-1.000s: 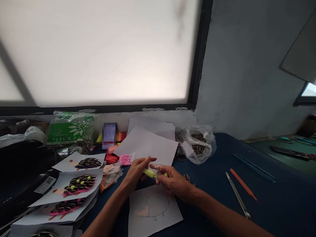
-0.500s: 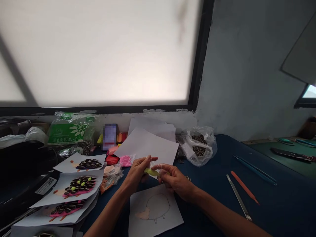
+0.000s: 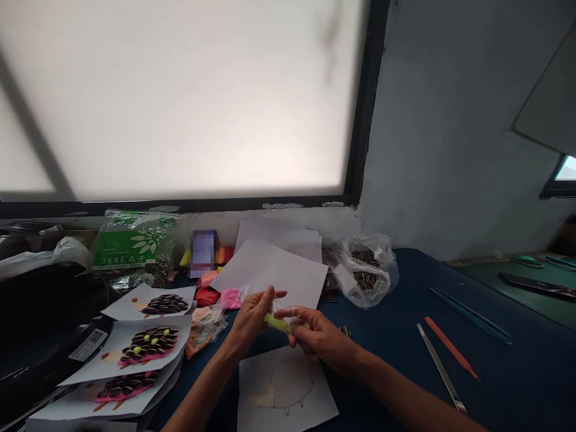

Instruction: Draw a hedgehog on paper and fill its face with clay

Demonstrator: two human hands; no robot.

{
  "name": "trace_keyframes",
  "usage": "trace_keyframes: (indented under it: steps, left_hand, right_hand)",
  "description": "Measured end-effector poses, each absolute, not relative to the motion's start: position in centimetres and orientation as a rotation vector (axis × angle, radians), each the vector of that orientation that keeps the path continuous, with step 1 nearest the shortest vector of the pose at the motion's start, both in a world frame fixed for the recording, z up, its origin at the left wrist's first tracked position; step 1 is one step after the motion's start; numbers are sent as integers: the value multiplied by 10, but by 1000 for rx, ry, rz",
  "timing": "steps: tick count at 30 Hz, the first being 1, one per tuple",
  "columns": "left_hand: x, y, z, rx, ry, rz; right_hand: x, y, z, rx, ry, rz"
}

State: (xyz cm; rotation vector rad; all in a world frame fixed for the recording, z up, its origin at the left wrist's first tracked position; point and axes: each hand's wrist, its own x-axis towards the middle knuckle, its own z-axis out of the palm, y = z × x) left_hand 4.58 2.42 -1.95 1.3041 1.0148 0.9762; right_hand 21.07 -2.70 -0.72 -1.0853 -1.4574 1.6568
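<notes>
Between my two hands is yellow modelling clay [image 3: 278, 323] in clear plastic wrap. My left hand [image 3: 252, 317] pinches its left end, thumb pointing up. My right hand [image 3: 317, 331] grips the other end with curled fingers, which hide part of the clay. Below the hands lies a white sheet with a hedgehog outline [image 3: 288, 390]; its snout area is covered in peach clay [image 3: 263, 397]. At the left are finished hedgehog pictures [image 3: 148, 345], made with sunflower seeds and clay on paper.
Blank paper [image 3: 274, 270] lies behind my hands, with a plastic bag of sunflower seeds [image 3: 366, 270] to its right. Red clay [image 3: 207, 296], pink clay [image 3: 231, 298] and a green seed packet [image 3: 130, 243] are at left. Blue tweezers [image 3: 470, 313], an orange tool [image 3: 451, 348] and a metal tool [image 3: 441, 367] lie right.
The view has shifted slightly, so the table things appear a little lower and mostly further right. Both hands keep hold of the wrapped yellow clay, of which slightly more shows between them.
</notes>
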Motion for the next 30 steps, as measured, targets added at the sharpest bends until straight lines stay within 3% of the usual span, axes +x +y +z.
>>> trace_keyframes:
  steps: [15, 22, 30]
  left_hand:
    - [46, 22, -13, 1322, 992, 942]
    - [51, 19, -14, 1358, 965, 912]
    - [45, 23, -8, 1454, 987, 901]
  right_hand:
    - [214, -28, -1, -1152, -1631, 1609]
    - [215, -29, 4, -1084, -1664, 1741]
    - [215, -27, -2, -1162, -1655, 1641]
